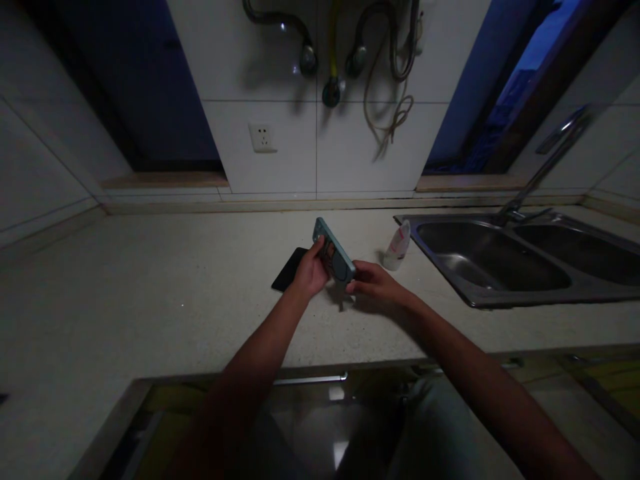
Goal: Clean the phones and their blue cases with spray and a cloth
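Note:
A smartphone in a teal case [336, 253] is held up above the counter, tilted, its patterned back partly toward me. My left hand [312, 269] is closed on the phone's left end, thumb along its back. At the lower right end, my right hand [374, 281] grips the phone's corner between thumb and fingers. Beneath and behind my left hand lies a flat black object [289, 271] on the counter, partly covered by the hand. A translucent white bottle with red marks [398, 247] stands to the right of my right hand.
The pale countertop [150, 293] runs along a tiled wall. A double steel sink [480, 300] with a faucet [530, 173] is on the right. Hoses [390, 13], a looped cord [397, 120] and a wall socket [261, 138] are at the back.

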Available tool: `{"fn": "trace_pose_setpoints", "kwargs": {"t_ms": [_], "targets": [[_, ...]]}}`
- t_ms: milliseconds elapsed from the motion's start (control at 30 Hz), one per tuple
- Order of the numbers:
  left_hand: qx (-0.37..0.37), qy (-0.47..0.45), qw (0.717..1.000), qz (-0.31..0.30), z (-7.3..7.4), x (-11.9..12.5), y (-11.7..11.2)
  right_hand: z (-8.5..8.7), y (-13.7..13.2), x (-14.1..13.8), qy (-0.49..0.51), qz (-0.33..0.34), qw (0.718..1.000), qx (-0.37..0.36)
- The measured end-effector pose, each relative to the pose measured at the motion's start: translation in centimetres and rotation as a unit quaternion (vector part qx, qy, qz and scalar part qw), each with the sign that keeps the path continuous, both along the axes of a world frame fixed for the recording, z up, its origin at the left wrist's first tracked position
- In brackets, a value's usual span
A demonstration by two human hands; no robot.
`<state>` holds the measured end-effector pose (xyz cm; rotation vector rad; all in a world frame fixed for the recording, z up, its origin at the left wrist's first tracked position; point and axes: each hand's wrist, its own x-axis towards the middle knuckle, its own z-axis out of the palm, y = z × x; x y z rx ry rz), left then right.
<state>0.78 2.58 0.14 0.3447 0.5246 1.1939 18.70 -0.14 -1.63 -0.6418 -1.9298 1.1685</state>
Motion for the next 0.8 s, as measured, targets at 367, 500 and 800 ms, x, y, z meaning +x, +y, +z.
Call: {"fn": "trace_pose_setpoints", "kwargs": {"t_ms": [367,500,800], "targets": [[0.052,-0.059,0.997,0.019,0.0,-1.2,0.3,-0.5,1.2,-0.6,0.079,-0.089,0.988,-0.096],[0.036,-0.080,0.996,0.031,-0.4,-1.5,0.7,-0.6,1.8,-0.4,0.109,-0.214,0.968,-0.075],[-0.024,0.044,0.992,-0.120,-0.3,-1.6,0.2,0.3,2.4,0.3,0.210,-0.334,0.915,-0.089]]}}
